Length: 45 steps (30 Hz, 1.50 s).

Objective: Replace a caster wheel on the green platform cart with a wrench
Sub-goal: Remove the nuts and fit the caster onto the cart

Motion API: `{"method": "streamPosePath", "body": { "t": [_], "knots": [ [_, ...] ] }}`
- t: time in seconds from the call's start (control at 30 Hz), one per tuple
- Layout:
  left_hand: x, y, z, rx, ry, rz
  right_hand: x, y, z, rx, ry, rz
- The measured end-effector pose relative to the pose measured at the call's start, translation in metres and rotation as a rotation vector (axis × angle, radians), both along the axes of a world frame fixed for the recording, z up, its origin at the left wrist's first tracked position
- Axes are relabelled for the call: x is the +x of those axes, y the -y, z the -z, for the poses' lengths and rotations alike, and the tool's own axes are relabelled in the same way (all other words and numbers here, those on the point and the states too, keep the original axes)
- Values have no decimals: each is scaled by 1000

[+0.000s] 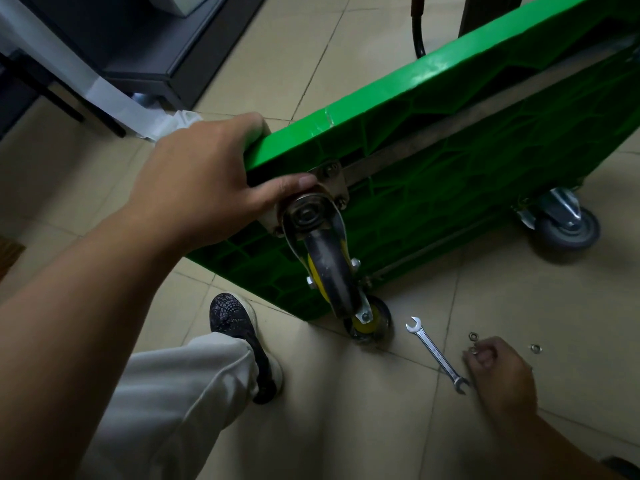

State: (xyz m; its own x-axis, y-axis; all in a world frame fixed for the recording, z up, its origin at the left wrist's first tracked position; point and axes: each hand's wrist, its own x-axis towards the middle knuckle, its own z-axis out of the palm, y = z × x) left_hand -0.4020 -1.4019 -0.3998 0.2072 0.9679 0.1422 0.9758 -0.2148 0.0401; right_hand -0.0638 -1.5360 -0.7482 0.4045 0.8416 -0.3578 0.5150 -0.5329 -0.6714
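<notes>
- cart (pixel 433 109) stands tipped on edge across the middle of the frame — stiff ribbed plastic, likely bulky rather than heavy; left hand (pixel 201 181) grips its upper corner, thumb by the mounting plate (pixel 332 181).
- caster wheel (pixel 329 271) juts out at centre; solid steel — best held by its fork.
- right hand (pixel 498 368), lower right, pinches a small nut (pixel 473 350) beside the wrench (pixel 436 353) on the floor (pixel 381 427).

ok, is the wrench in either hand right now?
No, the wrench lies flat on the floor beside the right hand; the left hand grips the cart.
</notes>
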Motion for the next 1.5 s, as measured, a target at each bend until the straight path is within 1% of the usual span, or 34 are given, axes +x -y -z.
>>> {"method": "streamPosePath", "body": {
  "t": [0.1, 0.5, 0.6, 0.87, 1.07, 1.2, 1.27, 1.3, 1.37, 1.43, 1.5],
  "knots": [
    [0, 0, 0, -13, 2, -1, -3, 8, 4, -62, 7, 76],
    [-1, -1, -2, -36, -14, -33, -1, -9, 22, -229, 69, 34],
    [0, -1, -2, -24, -18, -35, 0, -12, 29, -277, 76, 58],
    [-2, -2, -2, -29, -24, -31, 0, -16, 36, -243, 68, 20],
    [-2, -1, -3, -9, -34, -15, -4, -19, 33, -287, 89, 19],
    [-3, -3, -2, -10, -50, -28, -3, -27, 22, -384, 132, -97],
    [-2, -2, -4, -13, -36, -16, -1, -35, 8, -423, 204, -197],
    [-1, -2, -3, -23, -38, -11, -4, -41, 1, -412, 230, -242],
    [2, 0, -3, -30, -36, -14, -14, -62, -30, -309, 216, -258],
    [2, 2, -4, -28, -20, -23, -35, -83, -74, -134, 110, -234],
    [3, 2, -3, -22, 5, -14, -62, -95, -127, 77, -59, -266]
  ]
}}
